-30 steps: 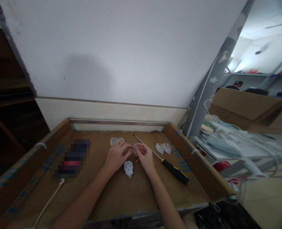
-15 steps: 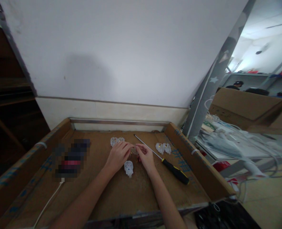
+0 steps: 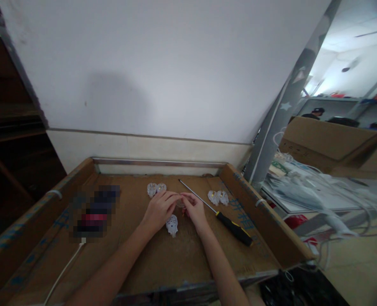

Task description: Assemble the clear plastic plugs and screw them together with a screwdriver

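My left hand and my right hand meet over the middle of the cardboard tray, fingertips nearly touching. Between them a small clear plastic plug part shows in part, held by my right fingers, with a bit of red beside it. The left fingertips are pinched together at it; whatever they grip is hidden. Just below my left hand lies a clear plug housing. Behind that hand sits a pair of clear plug halves with brass pieces. A similar pair of plug halves rests to the right.
A screwdriver with a black and yellow handle lies right of my hands. On the left is a blurred-out dark object with a white cable. Cardboard walls edge the tray. Farther right, cables cover a table; a person is behind.
My left fingers have come down and closer to the right fingertips. A brass piece seen under the left hand before is now covered. The other parts have stayed put.
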`<state>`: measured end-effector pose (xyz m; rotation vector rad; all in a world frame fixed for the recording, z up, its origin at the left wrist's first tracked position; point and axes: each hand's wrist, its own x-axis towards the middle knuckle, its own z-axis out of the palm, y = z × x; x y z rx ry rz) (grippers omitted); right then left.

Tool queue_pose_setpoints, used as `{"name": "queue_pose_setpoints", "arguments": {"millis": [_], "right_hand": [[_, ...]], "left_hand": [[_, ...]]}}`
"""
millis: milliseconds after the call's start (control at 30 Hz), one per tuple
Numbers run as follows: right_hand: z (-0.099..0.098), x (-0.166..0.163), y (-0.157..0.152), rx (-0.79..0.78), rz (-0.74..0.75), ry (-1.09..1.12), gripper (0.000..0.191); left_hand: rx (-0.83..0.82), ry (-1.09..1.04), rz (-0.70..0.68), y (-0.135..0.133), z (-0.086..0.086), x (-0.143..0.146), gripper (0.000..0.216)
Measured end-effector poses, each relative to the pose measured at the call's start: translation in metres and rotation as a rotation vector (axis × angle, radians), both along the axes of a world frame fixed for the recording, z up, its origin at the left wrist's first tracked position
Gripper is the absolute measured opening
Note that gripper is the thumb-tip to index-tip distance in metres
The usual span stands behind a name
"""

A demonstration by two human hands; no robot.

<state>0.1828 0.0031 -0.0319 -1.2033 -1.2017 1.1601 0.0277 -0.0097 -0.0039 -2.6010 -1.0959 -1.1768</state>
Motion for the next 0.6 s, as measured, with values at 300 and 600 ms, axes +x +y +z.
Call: {"name": "queue_pose_setpoints", "arguments": {"millis": [300, 600], "right_hand": [[0.0045, -0.0004, -0.0019, -0.033, 0.002, 0.029, 0.022], [0.0052, -0.0014, -0.0023, -0.042, -0.008, 0.037, 0.020]], "left_hand": [[0.044, -0.052, 0.040, -0.0008, 0.0004, 0.0002, 0.020], [-0.023, -0.028, -0.007, -0.0019, -0.0020, 0.0023, 0.030]]}}
